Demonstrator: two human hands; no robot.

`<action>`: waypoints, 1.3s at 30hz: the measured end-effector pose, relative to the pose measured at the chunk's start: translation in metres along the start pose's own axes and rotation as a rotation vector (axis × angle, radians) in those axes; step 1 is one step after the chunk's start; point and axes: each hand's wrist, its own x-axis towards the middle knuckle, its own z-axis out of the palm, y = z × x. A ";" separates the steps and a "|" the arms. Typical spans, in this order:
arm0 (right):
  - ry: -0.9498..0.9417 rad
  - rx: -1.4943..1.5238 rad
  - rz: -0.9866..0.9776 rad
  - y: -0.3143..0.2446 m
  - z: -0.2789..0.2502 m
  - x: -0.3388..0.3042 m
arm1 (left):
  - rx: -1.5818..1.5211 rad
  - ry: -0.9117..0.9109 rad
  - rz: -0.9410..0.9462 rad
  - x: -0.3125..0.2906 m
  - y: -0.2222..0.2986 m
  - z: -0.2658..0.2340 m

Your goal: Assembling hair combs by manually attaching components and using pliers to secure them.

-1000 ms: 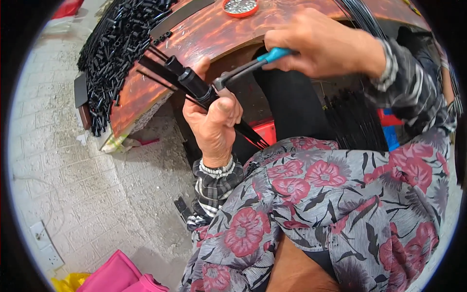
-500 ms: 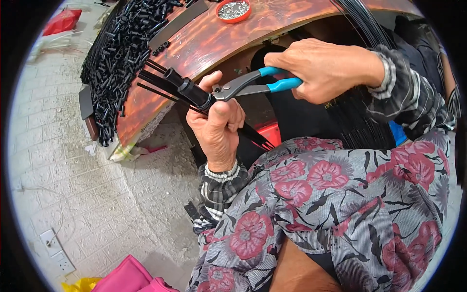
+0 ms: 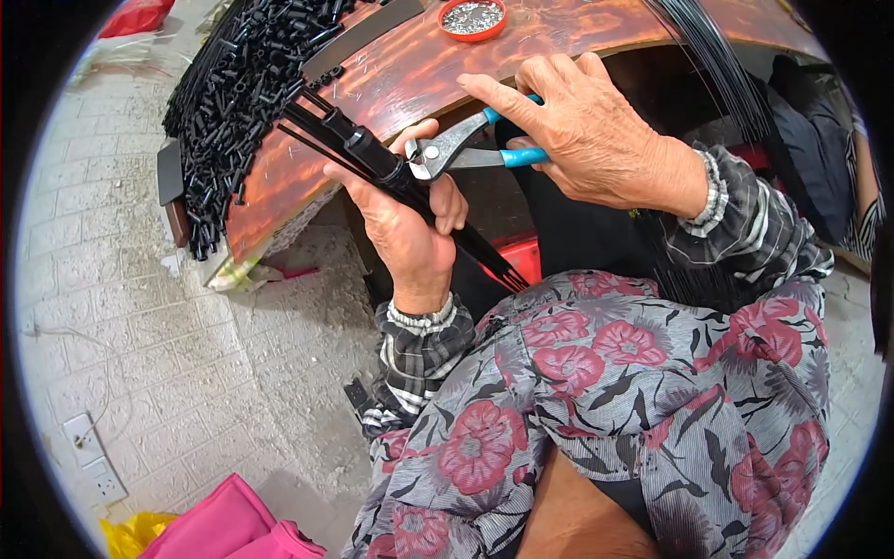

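Observation:
My left hand [image 3: 410,224] is wrapped round a bundle of thin black rods [image 3: 489,254] with a black plastic sleeve fitting [image 3: 366,149] on it. The bundle slants from upper left to lower right. In my right hand [image 3: 596,135] is a pair of pliers with blue grips [image 3: 445,151], held from the right with the index finger stretched out along the top. The pliers' jaws sit against the side of the black fitting, close to my left fingertips. Whatever lies between the jaws is too small to make out.
On the curved wooden table [image 3: 391,98] lies a heap of short black plastic tubes [image 3: 247,112], beside a red dish of small metal bits [image 3: 472,19]. More thin black rods [image 3: 712,65] hang over the table's right end. A pink cloth [image 3: 223,526] lies at lower left near a wall socket [image 3: 93,456].
My right hand has shifted slightly left and turned, its index finger now extended, and the pliers' handles look wider apart. My left thumb has moved away from the jaws to the bundle's other side.

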 end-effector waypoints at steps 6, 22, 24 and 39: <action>0.055 -0.086 -0.032 -0.002 0.004 0.003 | 0.006 0.043 0.031 -0.001 0.003 -0.001; 0.056 -0.022 -0.013 0.009 -0.004 0.007 | 0.047 0.122 0.057 0.002 0.001 0.005; 0.078 0.048 0.082 0.001 0.005 0.005 | 0.047 0.133 0.058 0.002 0.001 0.004; 0.141 0.581 0.337 0.031 0.016 0.036 | 0.011 0.140 0.078 0.007 0.002 -0.007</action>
